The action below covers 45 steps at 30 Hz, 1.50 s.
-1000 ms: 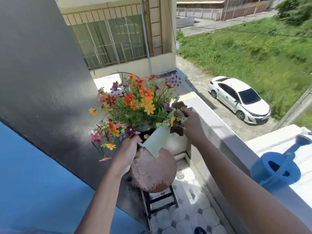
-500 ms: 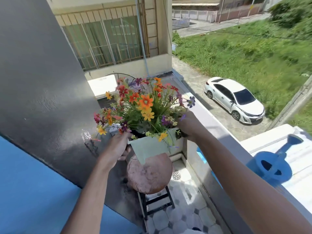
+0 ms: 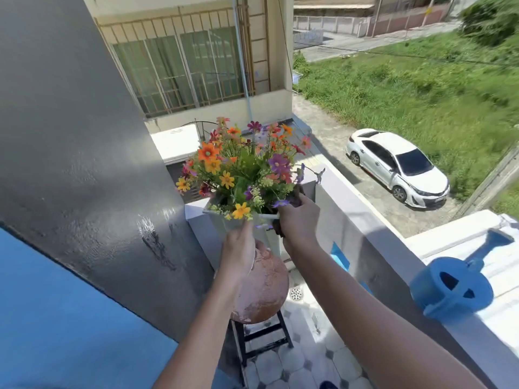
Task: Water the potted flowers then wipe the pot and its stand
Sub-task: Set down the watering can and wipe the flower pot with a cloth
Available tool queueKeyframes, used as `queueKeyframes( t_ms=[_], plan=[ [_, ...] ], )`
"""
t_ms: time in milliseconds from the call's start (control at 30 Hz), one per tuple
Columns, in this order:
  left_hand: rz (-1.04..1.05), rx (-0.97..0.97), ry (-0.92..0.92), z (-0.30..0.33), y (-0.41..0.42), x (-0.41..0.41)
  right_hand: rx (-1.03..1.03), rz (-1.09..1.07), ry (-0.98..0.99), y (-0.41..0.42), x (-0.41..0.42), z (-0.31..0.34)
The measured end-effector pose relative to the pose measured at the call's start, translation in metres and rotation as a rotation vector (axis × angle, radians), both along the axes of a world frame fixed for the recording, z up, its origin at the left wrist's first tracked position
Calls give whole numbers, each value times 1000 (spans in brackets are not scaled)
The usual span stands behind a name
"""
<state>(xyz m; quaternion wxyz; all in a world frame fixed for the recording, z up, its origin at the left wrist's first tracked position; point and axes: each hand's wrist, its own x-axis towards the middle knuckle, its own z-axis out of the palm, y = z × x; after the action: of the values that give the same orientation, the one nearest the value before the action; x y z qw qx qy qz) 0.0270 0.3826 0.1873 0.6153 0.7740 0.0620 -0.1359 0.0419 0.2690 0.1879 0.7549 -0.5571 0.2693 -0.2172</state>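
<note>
A pale green square pot (image 3: 266, 234) full of orange, yellow, red and purple flowers (image 3: 244, 169) hangs in the air just above its stand. The stand (image 3: 264, 287) is a stool with a round, worn reddish top and black legs. My left hand (image 3: 241, 248) grips the pot's front wall low down. My right hand (image 3: 299, 217) clasps the pot's right rim, with a dark brown cloth (image 3: 296, 196) bunched in its fingers against the rim. The pot's base is hidden behind my left hand.
A blue watering can (image 3: 452, 287) stands on the white parapet ledge (image 3: 379, 228) at right. A grey wall (image 3: 84, 164) rises close on the left. The tiled balcony floor (image 3: 306, 360) has a drain (image 3: 296, 293). A white car (image 3: 398, 167) is parked far below.
The pot has been turned and tipped from a tilt to nearly upright, and sits a little higher. My left hand moved from its left side to its front.
</note>
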Motion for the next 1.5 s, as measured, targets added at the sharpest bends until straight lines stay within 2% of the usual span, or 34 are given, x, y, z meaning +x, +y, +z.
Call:
queueKeyframes(
  t_ms=[233,333,500,600,667,767,867,967,1100,1300,1367,1500],
  plan=[
    [68,-11,86,-14,2,16,-249,80,-63,23,-17,-17],
    [81,-89,126,-14,10,23,-344,120,-96,26,-25,-16],
    [27,-301,239,4,21,20,-625,142,-214,8,-7,-10],
    [34,-430,275,10,27,16,-754,67,-146,-18,11,-3],
    [63,-514,290,12,28,15,-760,40,-75,-31,18,-15],
    [88,-541,287,15,26,18,-728,81,-29,-26,14,-44],
    [115,-500,282,12,23,22,-725,151,-108,-4,3,-47],
    [142,-461,239,7,21,22,-688,186,-232,14,-4,-23],
    [165,-551,250,11,23,24,-753,221,-298,27,-21,-21],
    [149,-581,306,8,33,27,-748,175,14,14,-25,-77],
    [143,-537,279,6,29,26,-720,162,-22,20,-24,-67],
    [97,-406,218,4,19,21,-639,137,-222,25,-12,-17]
  ],
)
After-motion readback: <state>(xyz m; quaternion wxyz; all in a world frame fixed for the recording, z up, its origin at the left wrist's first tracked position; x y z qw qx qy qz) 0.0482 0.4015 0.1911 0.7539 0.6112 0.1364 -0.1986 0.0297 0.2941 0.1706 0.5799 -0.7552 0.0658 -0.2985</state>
